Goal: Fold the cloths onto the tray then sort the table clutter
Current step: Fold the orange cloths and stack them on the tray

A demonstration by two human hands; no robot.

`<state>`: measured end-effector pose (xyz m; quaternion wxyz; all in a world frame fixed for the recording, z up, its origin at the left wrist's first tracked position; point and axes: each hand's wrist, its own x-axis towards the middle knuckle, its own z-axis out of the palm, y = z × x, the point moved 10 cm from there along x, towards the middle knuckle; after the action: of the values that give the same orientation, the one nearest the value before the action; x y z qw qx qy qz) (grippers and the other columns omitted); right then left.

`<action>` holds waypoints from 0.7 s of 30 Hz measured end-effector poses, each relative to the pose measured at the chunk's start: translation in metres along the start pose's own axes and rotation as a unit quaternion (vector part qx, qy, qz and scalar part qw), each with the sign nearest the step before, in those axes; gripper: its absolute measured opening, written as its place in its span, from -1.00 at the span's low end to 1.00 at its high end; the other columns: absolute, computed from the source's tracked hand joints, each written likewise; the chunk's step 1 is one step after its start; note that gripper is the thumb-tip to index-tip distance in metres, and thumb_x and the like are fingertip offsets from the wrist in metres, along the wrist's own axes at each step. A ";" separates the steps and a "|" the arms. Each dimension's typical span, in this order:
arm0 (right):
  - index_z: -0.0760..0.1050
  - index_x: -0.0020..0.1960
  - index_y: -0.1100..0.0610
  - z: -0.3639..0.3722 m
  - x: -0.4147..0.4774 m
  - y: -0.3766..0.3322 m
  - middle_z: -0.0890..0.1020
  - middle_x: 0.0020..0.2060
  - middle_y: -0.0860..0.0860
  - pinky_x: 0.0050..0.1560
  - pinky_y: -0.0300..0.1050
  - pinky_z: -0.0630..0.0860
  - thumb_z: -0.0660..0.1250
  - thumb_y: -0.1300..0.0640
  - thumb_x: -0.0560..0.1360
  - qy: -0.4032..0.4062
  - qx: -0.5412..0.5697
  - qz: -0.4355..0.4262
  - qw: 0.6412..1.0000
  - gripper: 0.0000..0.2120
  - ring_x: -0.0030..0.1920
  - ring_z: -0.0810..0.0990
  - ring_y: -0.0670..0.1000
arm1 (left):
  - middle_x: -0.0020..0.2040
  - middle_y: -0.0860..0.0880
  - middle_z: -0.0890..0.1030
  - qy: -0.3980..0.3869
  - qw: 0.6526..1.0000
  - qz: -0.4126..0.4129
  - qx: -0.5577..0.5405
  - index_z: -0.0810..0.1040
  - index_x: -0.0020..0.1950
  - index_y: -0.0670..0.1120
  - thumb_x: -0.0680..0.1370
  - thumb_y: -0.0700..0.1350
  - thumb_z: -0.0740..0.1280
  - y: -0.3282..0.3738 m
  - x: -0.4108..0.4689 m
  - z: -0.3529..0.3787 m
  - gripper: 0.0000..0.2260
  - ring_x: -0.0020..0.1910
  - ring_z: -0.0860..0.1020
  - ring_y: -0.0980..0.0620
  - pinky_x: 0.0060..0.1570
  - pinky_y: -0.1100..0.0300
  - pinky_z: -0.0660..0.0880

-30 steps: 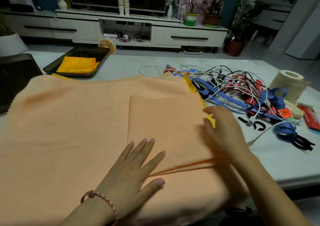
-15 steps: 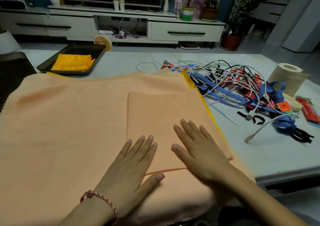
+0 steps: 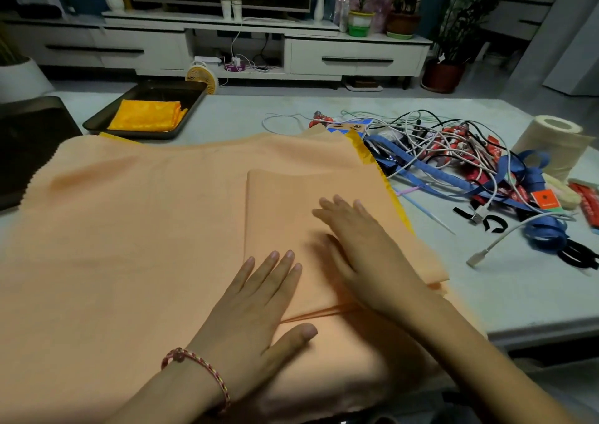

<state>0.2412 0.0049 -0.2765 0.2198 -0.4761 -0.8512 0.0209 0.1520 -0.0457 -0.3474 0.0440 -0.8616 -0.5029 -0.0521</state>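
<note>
A large peach cloth (image 3: 136, 229) covers the near left of the table, and a folded peach cloth (image 3: 291, 203) lies on top of it at the right. My left hand (image 3: 256, 307) lies flat, fingers straight, on the folded cloth's near left corner. My right hand (image 3: 359, 245) presses flat on the middle of that folded cloth. A yellow cloth edge (image 3: 372, 161) shows from under the peach cloth on the right. A dark tray (image 3: 191, 105) at the far left holds a folded yellow cloth (image 3: 146, 120).
A tangle of white cables, blue straps and red packets (image 3: 460, 161) fills the right of the table, with a paper roll (image 3: 551, 144) beyond it. A dark object (image 3: 26, 144) sits at the left edge. A small fan (image 3: 201, 78) stands behind the tray.
My right hand has slid from the folded cloth's right edge leftward onto its middle, smoothing it. My left hand has stayed in place.
</note>
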 end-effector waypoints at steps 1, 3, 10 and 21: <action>0.40 0.35 0.19 0.011 0.005 -0.004 0.40 0.37 0.16 0.46 -0.03 0.01 -0.01 0.06 0.55 -0.032 0.031 0.006 0.999 -0.54 0.42 0.31 0.13 | 0.37 -0.14 0.43 -0.010 1.000 0.000 -0.006 0.38 0.38 -0.19 0.62 0.22 -0.15 0.001 -0.001 0.001 -0.38 0.32 0.43 -0.12 0.23 0.04 0.21; 0.22 0.47 0.10 0.038 0.007 -0.002 0.21 0.49 0.08 0.47 -0.16 -0.10 -0.03 0.01 0.61 -0.107 0.055 0.019 0.993 -0.54 0.50 0.10 0.03 | 0.38 -0.15 0.41 -0.045 0.999 -0.005 -0.014 0.33 0.40 -0.22 0.62 0.22 -0.15 -0.001 -0.002 0.007 -0.37 0.34 0.41 -0.11 0.24 0.05 0.20; -0.07 0.54 0.04 0.061 -0.005 0.003 -0.10 0.54 0.03 0.37 -0.20 -0.35 -0.43 -0.33 0.28 -0.187 -0.030 0.003 0.982 -0.09 0.52 -0.17 0.00 | 0.30 0.15 -0.56 -0.136 0.988 0.026 -0.072 -0.52 0.29 0.08 0.07 0.48 -0.64 -0.015 0.004 -0.004 -0.13 0.28 -0.56 0.26 0.19 0.42 -0.57; -0.06 0.54 0.04 0.063 -0.001 0.002 -0.09 0.53 0.04 0.31 -0.18 -0.47 -0.50 -0.35 0.28 -0.175 -0.026 -0.006 0.984 -0.06 0.53 -0.15 0.02 | 0.53 -0.06 -0.29 -0.221 0.964 -0.132 -0.065 -0.24 0.52 -0.13 0.62 0.13 -0.17 -0.110 0.089 0.028 -0.43 0.50 -0.26 0.05 0.44 0.03 -0.24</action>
<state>0.2183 0.0161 -0.3337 0.0555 -0.4658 -0.8795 0.0803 0.1012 0.0884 -0.3604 -0.1317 -0.7786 -0.6051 0.1014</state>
